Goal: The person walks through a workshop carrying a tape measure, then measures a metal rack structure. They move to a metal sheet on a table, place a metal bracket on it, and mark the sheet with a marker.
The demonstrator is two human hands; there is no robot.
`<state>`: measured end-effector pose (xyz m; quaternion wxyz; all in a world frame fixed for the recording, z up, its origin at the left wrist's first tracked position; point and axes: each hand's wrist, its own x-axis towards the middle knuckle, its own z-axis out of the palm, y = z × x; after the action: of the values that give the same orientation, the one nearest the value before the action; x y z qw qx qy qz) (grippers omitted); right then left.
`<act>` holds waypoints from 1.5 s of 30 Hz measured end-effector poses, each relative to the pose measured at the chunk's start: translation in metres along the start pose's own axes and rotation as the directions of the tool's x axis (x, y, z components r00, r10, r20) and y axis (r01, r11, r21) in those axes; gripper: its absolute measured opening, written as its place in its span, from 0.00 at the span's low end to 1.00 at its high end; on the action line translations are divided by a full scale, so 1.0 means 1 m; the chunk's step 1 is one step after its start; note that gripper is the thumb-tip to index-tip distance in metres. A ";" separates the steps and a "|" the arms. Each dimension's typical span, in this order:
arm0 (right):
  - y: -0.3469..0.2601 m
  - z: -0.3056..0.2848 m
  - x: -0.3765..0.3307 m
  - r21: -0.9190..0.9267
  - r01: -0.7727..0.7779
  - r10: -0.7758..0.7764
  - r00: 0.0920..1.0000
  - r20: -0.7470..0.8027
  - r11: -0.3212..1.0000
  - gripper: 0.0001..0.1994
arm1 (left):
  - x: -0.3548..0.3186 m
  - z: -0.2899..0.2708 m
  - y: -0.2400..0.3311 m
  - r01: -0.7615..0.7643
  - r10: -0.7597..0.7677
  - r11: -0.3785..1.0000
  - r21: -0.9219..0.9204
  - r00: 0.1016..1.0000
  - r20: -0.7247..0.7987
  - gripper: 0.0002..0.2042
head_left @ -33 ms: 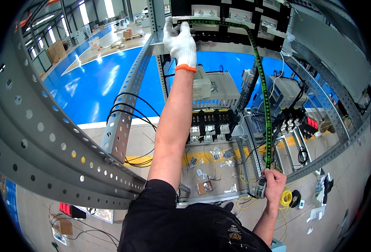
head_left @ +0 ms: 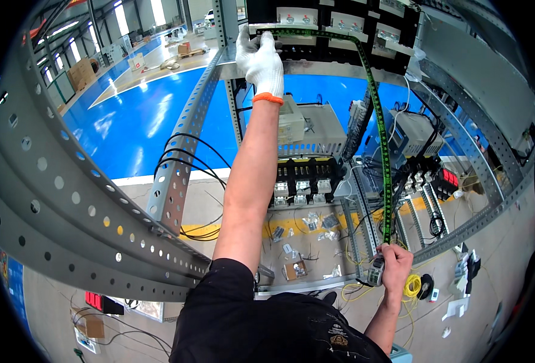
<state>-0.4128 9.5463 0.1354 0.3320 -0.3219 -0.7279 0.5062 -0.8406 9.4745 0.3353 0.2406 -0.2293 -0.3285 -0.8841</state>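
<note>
A green-and-black tape measure blade [head_left: 381,133] runs from the upper left along a black panel [head_left: 340,54], bends sharply, then comes down to the lower right. My left hand [head_left: 261,60], in a white knitted glove with an orange cuff, presses the blade's end against the panel's lower left part with closed fingers. My bare right hand [head_left: 396,265] grips the tape measure case [head_left: 375,271] at the blade's lower end. Behind the fingers, the blade's tip is partly hidden.
Perforated metal frame posts stand on the left [head_left: 186,133] and right [head_left: 461,139]. Black cables [head_left: 189,163] loop by the left post. Below sit a black terminal assembly [head_left: 304,181] and a grey cabinet box [head_left: 322,127]. Small parts, a yellow cable coil [head_left: 411,285] and a cardboard box [head_left: 295,270] lie on the floor.
</note>
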 end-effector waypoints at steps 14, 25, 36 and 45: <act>0.013 -0.008 0.005 -0.036 0.015 -0.015 1.000 0.024 0.999 0.12 | 0.001 -0.001 -0.006 -0.044 0.043 0.999 0.012 0.999 0.025 0.24; 0.010 -0.002 0.003 0.033 -0.010 0.011 1.000 -0.029 0.999 0.11 | 0.003 -0.003 -0.010 -0.056 0.054 0.997 0.055 0.998 0.032 0.25; 0.008 -0.002 0.002 0.017 0.006 -0.006 1.000 -0.026 1.000 0.12 | 0.001 0.001 -0.006 -0.007 0.007 1.000 0.003 1.000 0.028 0.26; 0.010 -0.002 0.003 0.000 0.031 -0.031 0.999 -0.026 1.000 0.11 | 0.000 0.001 -0.003 0.009 -0.009 1.000 0.017 1.000 0.021 0.26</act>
<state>-0.4117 9.5527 0.1267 0.3493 -0.3172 -0.7284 0.4969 -0.8419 9.4773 0.3350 0.2349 -0.2351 -0.3395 -0.8799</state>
